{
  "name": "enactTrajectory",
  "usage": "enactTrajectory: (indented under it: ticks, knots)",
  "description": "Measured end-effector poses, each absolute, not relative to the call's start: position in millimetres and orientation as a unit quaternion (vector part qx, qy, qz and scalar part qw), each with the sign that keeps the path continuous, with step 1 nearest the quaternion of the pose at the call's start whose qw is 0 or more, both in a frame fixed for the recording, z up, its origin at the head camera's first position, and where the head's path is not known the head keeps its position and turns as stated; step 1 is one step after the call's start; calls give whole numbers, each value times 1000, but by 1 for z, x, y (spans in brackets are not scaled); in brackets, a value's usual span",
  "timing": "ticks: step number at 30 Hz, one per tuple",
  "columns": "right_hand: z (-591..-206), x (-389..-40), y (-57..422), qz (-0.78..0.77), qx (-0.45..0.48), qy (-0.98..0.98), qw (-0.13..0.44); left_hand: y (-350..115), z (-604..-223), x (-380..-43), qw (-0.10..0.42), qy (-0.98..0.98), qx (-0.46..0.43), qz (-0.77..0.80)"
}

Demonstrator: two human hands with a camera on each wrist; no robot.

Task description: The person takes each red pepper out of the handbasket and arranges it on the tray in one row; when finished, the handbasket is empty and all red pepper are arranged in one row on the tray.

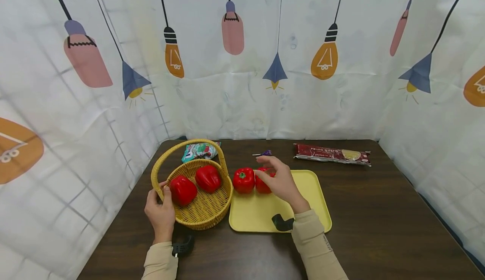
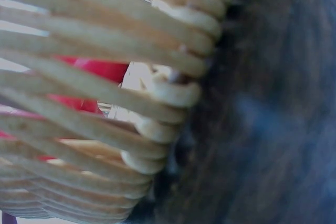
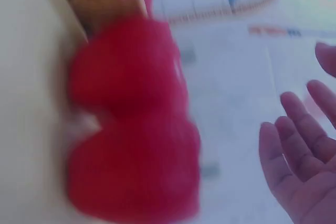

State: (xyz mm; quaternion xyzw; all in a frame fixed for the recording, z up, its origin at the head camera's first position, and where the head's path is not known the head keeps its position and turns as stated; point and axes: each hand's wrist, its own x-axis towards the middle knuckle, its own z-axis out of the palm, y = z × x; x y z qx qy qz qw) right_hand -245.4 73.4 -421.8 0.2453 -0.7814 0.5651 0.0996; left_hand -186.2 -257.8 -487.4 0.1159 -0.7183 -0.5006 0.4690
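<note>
My left hand grips the yellow wicker basket at its left side, by the foot of the handle, with the thumb at the rim. Two red bell peppers lie inside the basket. Two more red bell peppers, the left one in full view, sit side by side at the back left of the yellow tray. My right hand is over the tray, partly covering the right-hand pepper in the head view. Its fingers are spread and hold nothing; the right wrist view shows them apart from the peppers.
Behind the basket lies a teal snack packet. A small purple-wrapped lollipop is at the table's back middle, and a long dark red packet at the back right. A patterned curtain hangs behind the dark wooden table.
</note>
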Motion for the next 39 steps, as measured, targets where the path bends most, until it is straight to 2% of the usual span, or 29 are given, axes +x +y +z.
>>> enactTrajectory:
  ticks: [4, 9, 13, 17, 33, 39]
  knots:
    - [-427, -236, 40, 580, 279, -760, 89, -267, -498, -191, 468, -721, 123, -496]
    - [-437, -219, -1, 569, 312, -759, 46, -269, -501, -190, 464, -723, 126, -496]
    - [-445, -207, -25, 568, 328, -755, 12, -268, -500, -189, 461, -724, 128, -496]
    - [-455, -202, -45, 572, 329, -751, 2, -266, -500, -188, 458, -723, 134, -499]
    - [-460, -213, -93, 573, 259, -777, -11, -264, -499, -190, 463, -727, 123, -492]
    - [-459, -219, -112, 502, 254, -826, -17, -264, -498, -190, 463, -728, 122, -491]
